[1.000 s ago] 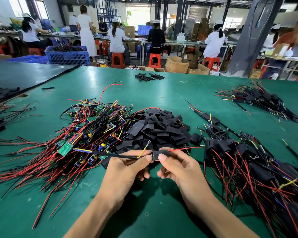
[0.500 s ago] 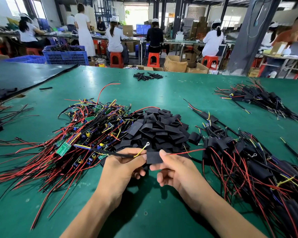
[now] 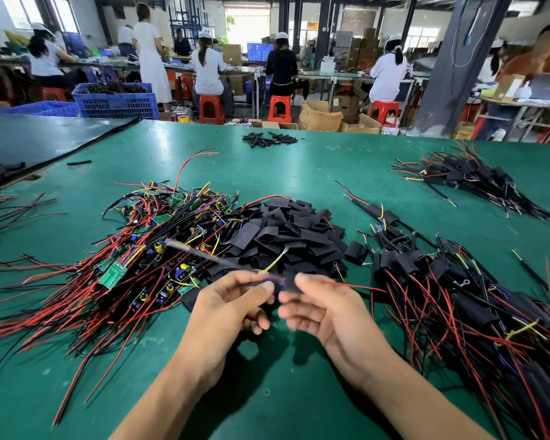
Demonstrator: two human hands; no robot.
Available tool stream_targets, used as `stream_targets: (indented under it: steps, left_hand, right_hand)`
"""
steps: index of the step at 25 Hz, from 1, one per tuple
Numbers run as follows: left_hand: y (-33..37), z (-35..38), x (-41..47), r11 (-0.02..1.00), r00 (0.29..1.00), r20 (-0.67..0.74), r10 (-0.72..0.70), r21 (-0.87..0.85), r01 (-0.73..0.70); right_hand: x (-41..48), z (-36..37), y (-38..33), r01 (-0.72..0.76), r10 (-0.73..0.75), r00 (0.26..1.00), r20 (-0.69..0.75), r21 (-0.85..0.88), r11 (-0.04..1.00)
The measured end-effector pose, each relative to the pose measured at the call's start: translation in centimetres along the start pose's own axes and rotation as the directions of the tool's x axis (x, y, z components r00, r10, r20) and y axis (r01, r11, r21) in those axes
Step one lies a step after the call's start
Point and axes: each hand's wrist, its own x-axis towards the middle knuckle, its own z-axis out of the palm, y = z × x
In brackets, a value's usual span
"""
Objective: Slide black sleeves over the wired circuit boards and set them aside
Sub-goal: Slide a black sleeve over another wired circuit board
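Pinching a wired circuit board (image 3: pixel 269 278) between thumb and fingers, the left hand (image 3: pixel 226 315) has its grip closed on the wires just left of a black sleeve (image 3: pixel 288 284). The right hand (image 3: pixel 327 315) meets it from the other side, thumb and fingers closed on the sleeve; motion blur hides how far the sleeve sits over the board. A red wire (image 3: pixel 353 285) trails right from the sleeve and a yellow one (image 3: pixel 275 260) sticks up. Both hands hover just above the green table (image 3: pixel 267 173). Behind them lies a heap of loose sleeves (image 3: pixel 286 230), touching a tangle of bare boards (image 3: pixel 159 249) to its left. Sleeved boards (image 3: pixel 458 300) are piled on the right, with another bundle (image 3: pixel 470 182) further back.
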Motion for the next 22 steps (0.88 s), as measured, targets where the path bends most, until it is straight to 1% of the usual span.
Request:
stream_targets:
  steps: [2,4,6,8,11,13,15,17,19,21,22]
  left_hand:
    - [0.0,0.0,0.1,1.0,1.0,-0.025,-0.019,-0.014,0.019]
    - [0.0,-0.1,0.2,0.999,0.998,-0.045,-0.035,0.004,0.035]
    - [0.0,-0.2,0.2,0.999,0.998,-0.053,-0.044,0.026,0.046]
    - [-0.1,-0.4,0.2,0.998,0.997,-0.057,-0.051,0.043,0.054]
    - [-0.1,-0.4,0.3,0.997,0.997,-0.06,-0.057,0.048,0.06]
    - [-0.1,-0.4,0.3,0.997,0.996,-0.072,-0.055,0.058,0.06]
    - [-0.1,-0.5,0.3,0.996,0.995,-0.091,-0.05,0.07,0.057]
    - [-0.1,-0.5,0.4,0.995,0.992,-0.119,-0.048,0.082,0.058]
    - [-0.2,-0.6,0.5,0.994,0.985,-0.164,-0.048,0.092,0.064]
    - [-0.3,-0.7,0.8,0.994,0.967,-0.251,-0.033,0.096,0.059]
    - [-0.3,-0.9,0.9,0.991,0.949,-0.315,0.006,0.125,0.036]
  right_hand:
    - [0.2,-0.1,-1.3,0.093,-0.067,0.989,-0.133,0.201,0.975]
    - [0.2,-0.9,-2.7,0.218,-0.133,0.95,-0.283,0.296,0.93]
    - [0.2,-1.7,-3.9,0.326,-0.184,0.89,-0.416,0.3,0.897]
    - [0.3,-2.6,-4.7,0.396,-0.214,0.827,-0.52,0.27,0.877]
    - [0.4,-3.6,-5.3,0.419,-0.184,0.777,-0.603,0.276,0.865]
    - [0.5,-3.9,-5.0,0.421,-0.174,0.769,-0.615,0.283,0.862]
    - [0.7,-3.7,-4.4,0.432,-0.23,0.76,-0.608,0.208,0.878]
    - [1.2,-3.3,-3.3,0.448,-0.317,0.745,-0.587,0.089,0.89]
    - [1.6,-3.1,-2.1,0.436,-0.401,0.745,-0.533,-0.065,0.898]
    - [2.0,-3.2,-0.6,0.399,-0.455,0.779,-0.433,-0.218,0.891]
    - [2.0,-3.2,-0.1,0.38,-0.462,0.805,-0.372,-0.275,0.883]
